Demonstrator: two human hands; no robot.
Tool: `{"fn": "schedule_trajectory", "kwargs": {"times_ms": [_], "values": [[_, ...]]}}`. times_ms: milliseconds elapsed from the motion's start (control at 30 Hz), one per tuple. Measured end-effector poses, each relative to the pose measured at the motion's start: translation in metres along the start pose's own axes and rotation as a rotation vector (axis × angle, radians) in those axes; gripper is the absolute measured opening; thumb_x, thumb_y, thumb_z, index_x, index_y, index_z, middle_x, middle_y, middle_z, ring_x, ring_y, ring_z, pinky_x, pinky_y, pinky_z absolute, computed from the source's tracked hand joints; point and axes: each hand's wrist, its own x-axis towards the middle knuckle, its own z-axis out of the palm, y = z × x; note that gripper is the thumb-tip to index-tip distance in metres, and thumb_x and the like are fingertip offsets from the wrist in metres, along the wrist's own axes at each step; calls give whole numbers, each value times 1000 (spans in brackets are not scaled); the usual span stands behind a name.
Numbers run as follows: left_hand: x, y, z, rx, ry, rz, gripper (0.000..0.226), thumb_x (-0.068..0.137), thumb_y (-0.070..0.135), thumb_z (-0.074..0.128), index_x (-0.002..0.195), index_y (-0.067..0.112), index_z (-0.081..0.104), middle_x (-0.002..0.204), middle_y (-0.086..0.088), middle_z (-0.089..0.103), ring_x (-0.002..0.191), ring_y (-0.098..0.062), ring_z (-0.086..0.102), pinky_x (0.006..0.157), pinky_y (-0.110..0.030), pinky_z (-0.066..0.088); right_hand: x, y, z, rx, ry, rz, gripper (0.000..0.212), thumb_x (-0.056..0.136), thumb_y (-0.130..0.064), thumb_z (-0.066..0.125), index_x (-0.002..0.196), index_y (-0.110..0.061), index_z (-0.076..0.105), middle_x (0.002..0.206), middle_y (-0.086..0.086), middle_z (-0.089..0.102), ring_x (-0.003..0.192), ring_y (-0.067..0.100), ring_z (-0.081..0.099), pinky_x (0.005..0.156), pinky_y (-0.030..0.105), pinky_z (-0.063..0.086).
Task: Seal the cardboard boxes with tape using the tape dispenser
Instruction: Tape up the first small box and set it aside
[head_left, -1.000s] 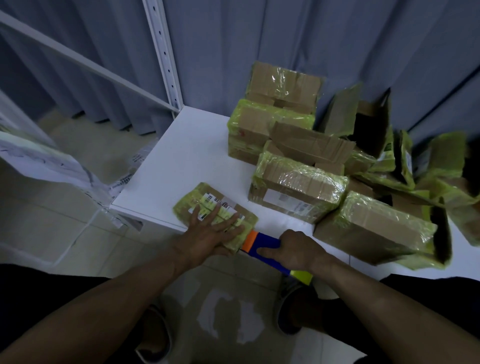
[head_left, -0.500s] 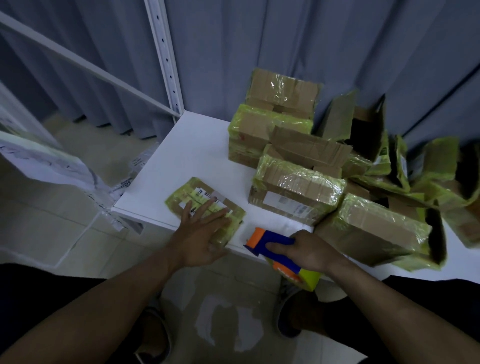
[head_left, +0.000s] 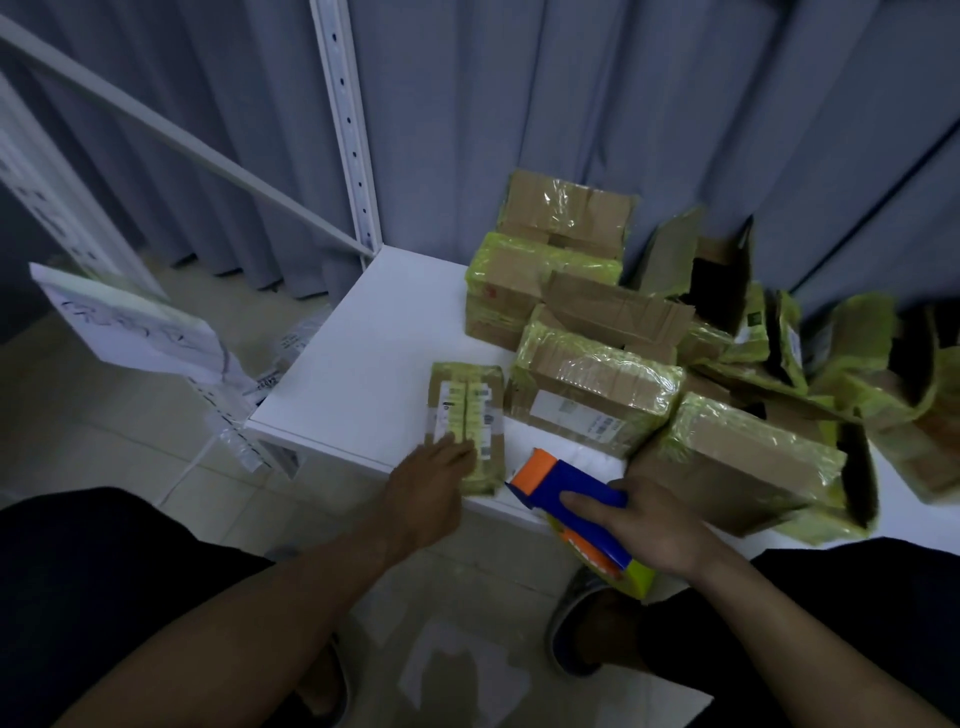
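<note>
A small flat cardboard box (head_left: 466, 410), wrapped in yellow-green tape with white labels, lies near the front edge of the white table (head_left: 363, 364). My left hand (head_left: 431, 483) rests on the box's near end, fingers flat on it. My right hand (head_left: 644, 525) grips a blue and orange tape dispenser (head_left: 566, 499) with a yellow roll, held just right of the box at the table's front edge. The dispenser's orange tip points toward the box and is a little apart from it.
Several taped cardboard boxes (head_left: 592, 395) are piled on the right half of the table, with an open box (head_left: 722, 280) behind them. A white shelf post (head_left: 348, 130) rises at the table's back left corner. Papers (head_left: 135, 338) hang at left. Grey curtains hang behind.
The small box has turned from lying slantwise to pointing away from me and now lies further right. The dispenser has come off the box and sits tilted beside it in my right hand.
</note>
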Motion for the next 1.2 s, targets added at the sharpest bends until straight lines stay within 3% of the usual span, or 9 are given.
{"fn": "schedule_trajectory", "kwargs": {"times_ms": [100,233,367,433,533,633,867,1033,1200], "values": [[-5,-6,3,-101,45,43,64,72,12,88,131,14,63,136,-5,61,128,-28,56,95,-45,55,-6,4,6,22,-8,-28,63,84,-69,67,81,-6,73,69,5,73,62,17,69,59,23,46],[-3,-10,9,-162,42,29,62,77,0,82,134,13,60,140,-7,57,134,-27,47,99,-54,51,-10,8,8,7,-16,-72,57,83,-70,68,77,-14,71,68,0,72,61,11,68,62,25,47],[1,6,-16,-138,-146,-106,64,94,33,65,151,31,36,158,14,23,150,-12,12,121,-60,9,-11,9,3,7,-20,-101,56,82,-70,67,80,-14,73,69,-1,71,59,8,66,59,20,45],[3,15,-35,-300,-102,-207,59,94,37,64,148,30,42,157,12,32,148,-13,25,122,-47,19,-12,9,2,38,-25,-122,55,81,-70,66,83,-16,73,71,-3,72,61,8,67,60,20,46],[3,27,-69,-728,-24,-454,36,95,34,65,130,26,65,132,10,61,120,-10,58,102,-31,49,-13,7,5,44,-17,-156,44,84,-64,68,81,-20,70,70,-10,70,62,5,65,60,18,45],[-10,32,-86,-853,-30,-517,29,92,35,68,120,27,71,114,18,67,103,2,63,87,-15,49,-10,5,10,58,-50,-214,36,87,-57,72,77,-24,66,69,-11,66,62,6,63,63,23,46],[-21,47,-98,-1116,-71,-607,27,92,34,68,117,24,73,103,11,74,89,-3,70,68,-14,50,-7,2,13,150,-138,-348,32,87,-50,71,89,-19,68,79,0,68,68,17,65,63,24,47],[-26,53,-108,-1155,-14,-570,15,94,25,66,106,26,76,94,11,76,85,-4,70,64,-10,48,-2,-1,14,213,-182,-389,23,90,-42,72,93,-20,70,82,1,69,72,19,66,66,27,49],[-27,50,-112,-1199,-39,-609,15,95,29,65,106,27,76,97,11,76,91,-5,70,72,-19,50,0,-4,16,266,-209,-403,15,92,-38,73,95,-24,71,87,4,70,77,25,68,69,33,51]]}}
